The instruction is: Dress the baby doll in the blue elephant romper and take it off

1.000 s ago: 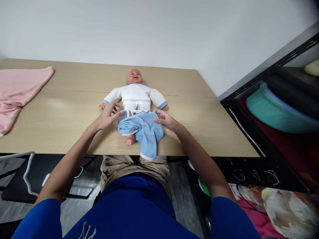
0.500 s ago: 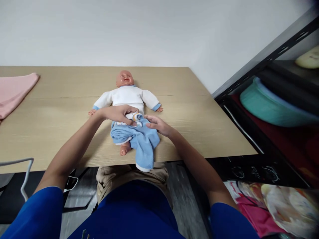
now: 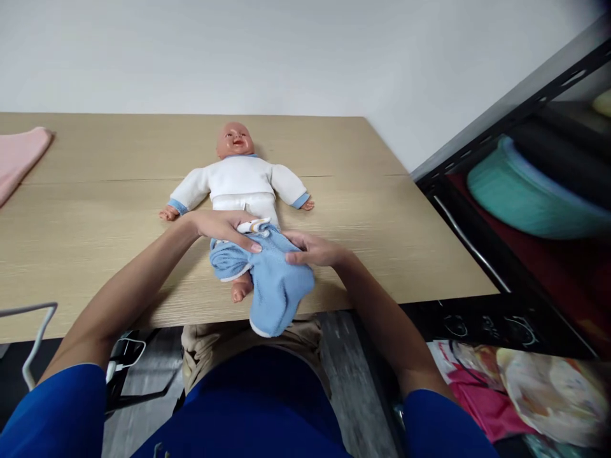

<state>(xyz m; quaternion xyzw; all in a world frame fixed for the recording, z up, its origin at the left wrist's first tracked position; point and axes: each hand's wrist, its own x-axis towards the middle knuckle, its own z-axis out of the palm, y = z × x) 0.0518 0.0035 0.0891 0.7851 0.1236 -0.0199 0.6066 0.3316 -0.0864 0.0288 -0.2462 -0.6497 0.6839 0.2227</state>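
Head-worn view, forward-down across table (image 3: 377, 216)

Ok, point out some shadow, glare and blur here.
Head view: soft shadow on the table beside the left forearm; head view: faint shine on the doll's head; head view: pale bundle at lower right looks blurry.

Our left hand (image 3: 226, 230): palm down, thumb laid toward the right, fingers partly hidden, grip closed. Our right hand (image 3: 312, 249): thumb on top pointing left, fingers partly hidden beneath, grip closed. Our forearms, two: left (image 3: 138, 286) and right (image 3: 382, 304), bare, both slanting forward and inward; hands near each other.
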